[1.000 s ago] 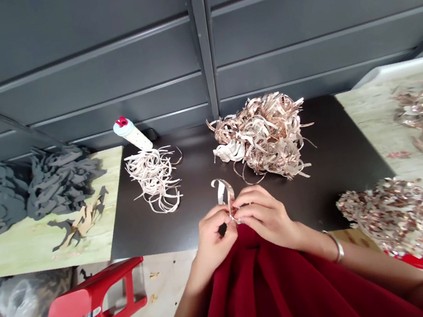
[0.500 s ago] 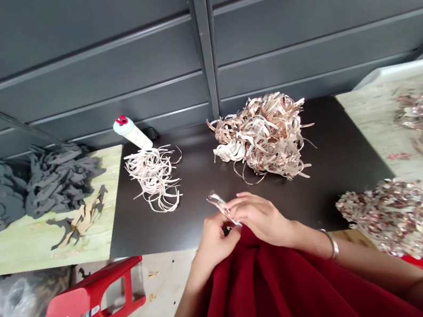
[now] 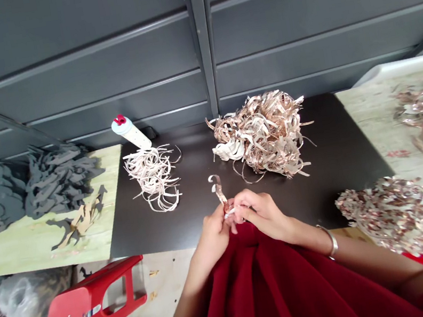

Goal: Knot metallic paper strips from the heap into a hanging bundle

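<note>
Close to my body, over the near edge of the dark table, my left hand (image 3: 214, 232) pinches a shiny rose-gold strip (image 3: 219, 192) with a pale back. The strip's curled end sticks up away from me. My right hand (image 3: 260, 212) is closed at the strip's lower end, where a small whitish piece shows between the fingers. Beyond my hands, to the right, lies a large tangled heap of rose-gold strips (image 3: 268, 138). To the left is a smaller bunch of thin pale strips (image 3: 153, 179).
A white bottle with a red top (image 3: 131, 132) stands behind the pale strips. Dark grey cut pieces (image 3: 56, 179) pile up on the left table. Small metallic scraps (image 3: 391, 212) heap at the right front. A red stool (image 3: 94, 305) is below left; a grey panel wall (image 3: 110, 62) closes the back.
The strip has turned more upright, its curled end now pointing away from me. My right hand has shifted from on top of it to its lower end, fingers drawn together.
</note>
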Action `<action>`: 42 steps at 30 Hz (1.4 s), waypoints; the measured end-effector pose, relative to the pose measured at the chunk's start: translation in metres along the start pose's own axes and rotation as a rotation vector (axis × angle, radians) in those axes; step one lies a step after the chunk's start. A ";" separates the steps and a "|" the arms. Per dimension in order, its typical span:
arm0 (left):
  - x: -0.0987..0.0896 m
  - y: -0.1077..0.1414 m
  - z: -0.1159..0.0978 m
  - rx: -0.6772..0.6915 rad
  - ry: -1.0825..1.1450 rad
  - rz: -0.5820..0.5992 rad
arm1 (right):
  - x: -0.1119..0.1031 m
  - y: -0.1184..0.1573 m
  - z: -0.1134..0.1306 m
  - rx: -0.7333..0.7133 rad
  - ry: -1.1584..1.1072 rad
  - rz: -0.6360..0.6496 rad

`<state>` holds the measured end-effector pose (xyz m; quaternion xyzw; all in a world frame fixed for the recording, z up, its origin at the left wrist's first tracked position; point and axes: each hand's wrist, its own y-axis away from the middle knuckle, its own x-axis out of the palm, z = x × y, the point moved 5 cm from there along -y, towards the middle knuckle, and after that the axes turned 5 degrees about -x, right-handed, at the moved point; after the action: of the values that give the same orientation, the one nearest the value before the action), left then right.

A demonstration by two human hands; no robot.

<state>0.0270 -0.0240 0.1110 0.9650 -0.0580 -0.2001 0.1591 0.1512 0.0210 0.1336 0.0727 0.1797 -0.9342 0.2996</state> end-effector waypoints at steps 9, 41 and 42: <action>0.012 0.003 0.006 -0.103 0.529 0.114 | -0.016 0.003 0.007 -0.095 -0.245 0.039; 0.009 0.000 -0.008 0.011 0.192 0.050 | -0.004 0.007 0.001 -0.455 0.418 -0.100; 0.009 -0.001 -0.006 0.001 0.207 0.029 | -0.003 0.007 0.001 -0.452 0.437 -0.104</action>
<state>0.0382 -0.0228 0.1124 0.9797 -0.0553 -0.0970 0.1666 0.1577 0.0169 0.1333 0.1938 0.4464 -0.8468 0.2146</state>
